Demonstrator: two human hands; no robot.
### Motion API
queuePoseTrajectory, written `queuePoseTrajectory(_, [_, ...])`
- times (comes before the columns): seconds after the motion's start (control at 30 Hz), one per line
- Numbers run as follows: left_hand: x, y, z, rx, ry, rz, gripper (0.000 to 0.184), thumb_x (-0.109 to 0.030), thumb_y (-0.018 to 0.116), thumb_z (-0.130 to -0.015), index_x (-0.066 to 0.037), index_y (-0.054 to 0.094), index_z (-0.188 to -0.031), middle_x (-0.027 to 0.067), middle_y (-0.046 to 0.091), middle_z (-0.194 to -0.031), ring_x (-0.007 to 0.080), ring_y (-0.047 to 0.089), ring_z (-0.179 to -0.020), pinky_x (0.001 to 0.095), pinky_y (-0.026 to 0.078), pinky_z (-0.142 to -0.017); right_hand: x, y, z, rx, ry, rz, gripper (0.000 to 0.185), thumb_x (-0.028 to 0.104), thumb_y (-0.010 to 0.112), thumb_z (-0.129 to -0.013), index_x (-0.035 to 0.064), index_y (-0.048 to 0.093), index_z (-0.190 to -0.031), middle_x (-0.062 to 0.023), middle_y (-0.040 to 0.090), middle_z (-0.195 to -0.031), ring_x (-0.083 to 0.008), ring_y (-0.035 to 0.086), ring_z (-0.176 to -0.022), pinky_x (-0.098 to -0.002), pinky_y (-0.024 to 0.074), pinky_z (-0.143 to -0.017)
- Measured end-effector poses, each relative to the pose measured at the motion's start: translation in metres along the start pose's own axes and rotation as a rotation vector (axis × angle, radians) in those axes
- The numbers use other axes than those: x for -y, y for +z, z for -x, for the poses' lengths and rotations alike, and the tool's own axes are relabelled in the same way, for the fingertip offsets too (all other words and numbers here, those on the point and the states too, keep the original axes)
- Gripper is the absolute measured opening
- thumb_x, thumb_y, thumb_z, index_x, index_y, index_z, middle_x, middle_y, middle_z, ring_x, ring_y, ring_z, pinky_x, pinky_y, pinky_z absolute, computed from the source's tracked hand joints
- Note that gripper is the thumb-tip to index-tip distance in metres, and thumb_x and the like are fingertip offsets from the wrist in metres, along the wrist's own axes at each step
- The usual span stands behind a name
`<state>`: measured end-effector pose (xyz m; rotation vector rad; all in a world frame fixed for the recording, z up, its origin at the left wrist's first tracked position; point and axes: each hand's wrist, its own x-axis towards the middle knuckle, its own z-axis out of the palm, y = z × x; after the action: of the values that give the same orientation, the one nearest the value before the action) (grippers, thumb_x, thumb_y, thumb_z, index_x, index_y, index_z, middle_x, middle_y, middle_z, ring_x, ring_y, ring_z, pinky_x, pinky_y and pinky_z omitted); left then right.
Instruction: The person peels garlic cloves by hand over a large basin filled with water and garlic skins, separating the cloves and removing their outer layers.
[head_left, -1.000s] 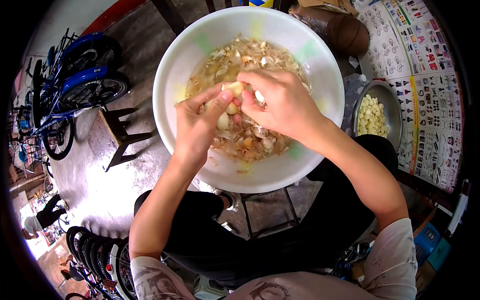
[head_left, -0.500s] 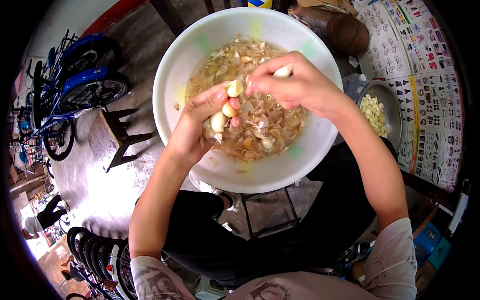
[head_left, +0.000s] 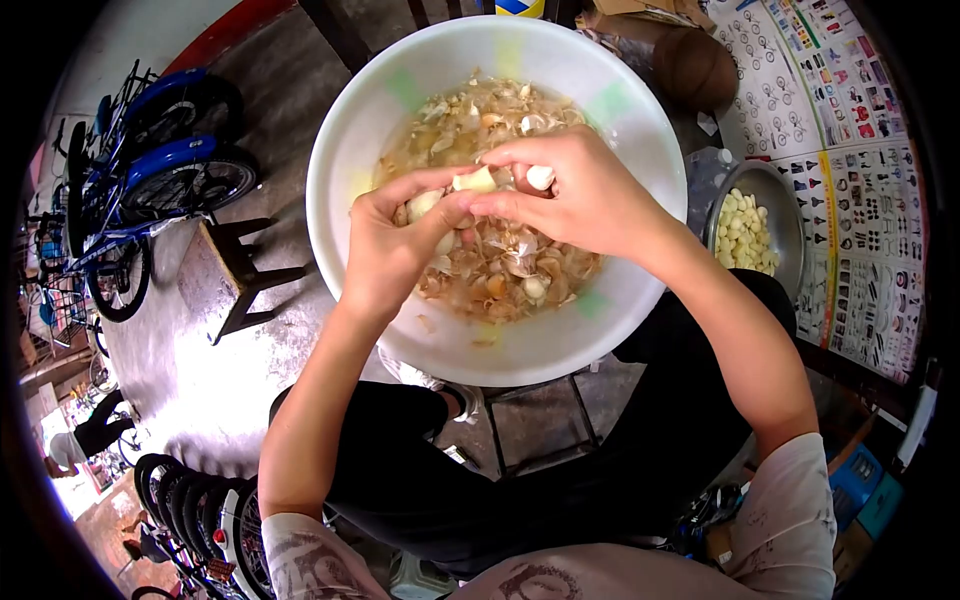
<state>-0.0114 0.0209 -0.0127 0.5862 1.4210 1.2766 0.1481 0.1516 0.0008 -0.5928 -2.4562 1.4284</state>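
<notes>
Both hands are over a large white basin point(head_left: 350, 300) with water and floating garlic skins point(head_left: 495, 285). My left hand point(head_left: 395, 235) holds several garlic cloves, one of them a pale clove point(head_left: 474, 180) pinched between thumb and forefinger. My right hand point(head_left: 575, 195) touches the right end of that clove with its fingertips and has a white clove point(head_left: 540, 177) tucked in its curled fingers. To the right of the basin, a metal bowl point(head_left: 792, 225) contains many peeled cloves point(head_left: 745, 232).
A small wooden stool point(head_left: 225, 270) stands left of the basin. Blue bicycles point(head_left: 170, 165) are farther left. A printed sheet point(head_left: 860, 190) covers the surface at the right. A person point(head_left: 80, 440) is at the far lower left.
My right hand moved away from my left hand, then came back down to the clove. The clove in my left fingertips has turned, and the left fingers have closed around the others.
</notes>
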Motion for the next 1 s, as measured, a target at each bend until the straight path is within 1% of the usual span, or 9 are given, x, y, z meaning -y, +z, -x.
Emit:
queuePoseTrajectory(0.07, [0.005, -0.002, -0.002, -0.037, 0.272, -0.298, 0.023, -0.008, 0.071, -0.087, 0.003, 0.069, -0.108, 0.0081, 0.071, -0.097, 0.0095, 0.065, -0.082, 0.0223, 0.054, -0.071, -0.002, 0.003, 0.000, -0.070, -0.014, 0.022, 0.029, 0.025, 0.073, -0.084, -0.0001, 0.071, -0.098, -0.0152, 0.065, -0.066, -0.0210, 0.062, -0.054, -0.0338, 0.0474, -0.055])
queuePoseTrajectory(0.3, [-0.001, 0.002, 0.004, -0.097, 0.280, -0.359, 0.022, -0.011, 0.069, -0.089, 0.003, 0.070, -0.107, 0.0084, 0.071, -0.095, 0.0091, 0.064, -0.078, 0.0220, 0.053, -0.070, -0.010, 0.009, -0.005, -0.196, -0.148, 0.053, 0.026, 0.020, 0.075, -0.081, -0.0008, 0.071, -0.096, -0.0163, 0.069, -0.078, -0.0272, 0.067, -0.067, -0.0345, 0.0521, -0.064])
queuePoseTrajectory(0.47, [-0.003, 0.003, 0.004, -0.119, 0.151, -0.153, 0.027, -0.019, 0.065, -0.093, 0.003, 0.070, -0.108, 0.0081, 0.069, -0.087, 0.0093, 0.061, -0.070, 0.0220, 0.050, -0.064, -0.008, 0.013, -0.006, -0.234, -0.320, 0.230, 0.019, 0.016, 0.072, -0.080, 0.0026, 0.070, -0.094, -0.0134, 0.067, -0.076, -0.0290, 0.066, -0.067, -0.0393, 0.0521, -0.063])
queuePoseTrajectory(0.7, [0.011, -0.004, -0.007, -0.181, 0.102, 0.073, 0.025, -0.018, 0.064, -0.093, 0.003, 0.071, -0.103, 0.0047, 0.068, -0.076, 0.0091, 0.061, -0.067, 0.0228, 0.050, -0.062, -0.010, 0.012, -0.003, -0.203, -0.258, 0.460, 0.013, 0.014, 0.068, -0.082, 0.0021, 0.069, -0.087, -0.0134, 0.067, -0.075, -0.0303, 0.066, -0.069, -0.0402, 0.0535, -0.063])
queuePoseTrajectory(0.77, [0.020, -0.019, -0.014, -0.079, 0.215, -0.621, 0.025, -0.027, 0.065, -0.091, -0.004, 0.074, -0.097, 0.0052, 0.067, -0.073, 0.0146, 0.063, -0.063, 0.0296, 0.050, -0.059, -0.012, 0.004, -0.001, 0.027, 0.014, 0.600, 0.013, 0.015, 0.068, -0.082, 0.0018, 0.070, -0.084, -0.0158, 0.067, -0.077, -0.0318, 0.067, -0.073, -0.0409, 0.0546, -0.066])
queuePoseTrajectory(0.8, [0.025, -0.021, -0.015, -0.080, 0.217, -0.622, 0.025, -0.027, 0.065, -0.091, -0.004, 0.074, -0.097, 0.0052, 0.067, -0.073, 0.0146, 0.063, -0.063, 0.0296, 0.050, -0.059, -0.010, 0.000, -0.001, 0.026, 0.011, 0.601, 0.013, 0.015, 0.068, -0.082, 0.0018, 0.070, -0.084, -0.0158, 0.067, -0.077, -0.0318, 0.067, -0.073, -0.0409, 0.0546, -0.066])
queuePoseTrajectory(0.87, [0.031, -0.021, -0.016, -0.078, 0.112, -1.259, 0.019, -0.030, 0.070, -0.084, -0.012, 0.076, -0.087, 0.0082, 0.068, -0.071, 0.0220, 0.065, -0.062, 0.0365, 0.051, -0.061, -0.005, -0.011, 0.002, 0.137, 0.245, 0.686, 0.017, 0.016, 0.072, -0.081, 0.0040, 0.071, -0.092, -0.0172, 0.068, -0.083, -0.0339, 0.066, -0.076, -0.0411, 0.0530, -0.073])
queuePoseTrajectory(0.9, [0.028, -0.014, -0.016, -0.049, 0.015, -1.296, 0.025, -0.034, 0.075, -0.078, -0.010, 0.074, -0.083, 0.0139, 0.070, -0.080, 0.0340, 0.067, -0.068, 0.0416, 0.054, -0.066, -0.009, -0.015, 0.004, 0.094, 0.261, 0.661, 0.018, 0.018, 0.074, -0.079, 0.0046, 0.072, -0.091, -0.0178, 0.068, -0.082, -0.0341, 0.065, -0.074, -0.0420, 0.0528, -0.073])
queuePoseTrajectory(1.0, [0.057, -0.014, -0.026, 0.020, 0.082, -1.561, 0.013, -0.026, 0.070, -0.081, -0.015, 0.074, -0.080, 0.0113, 0.068, -0.074, 0.0300, 0.067, -0.068, 0.0423, 0.053, -0.065, -0.010, -0.022, 0.014, -0.011, 0.257, 0.603, 0.019, 0.019, 0.071, -0.079, 0.0016, 0.071, -0.087, -0.0190, 0.067, -0.079, -0.0347, 0.067, -0.084, -0.0437, 0.0532, -0.078])
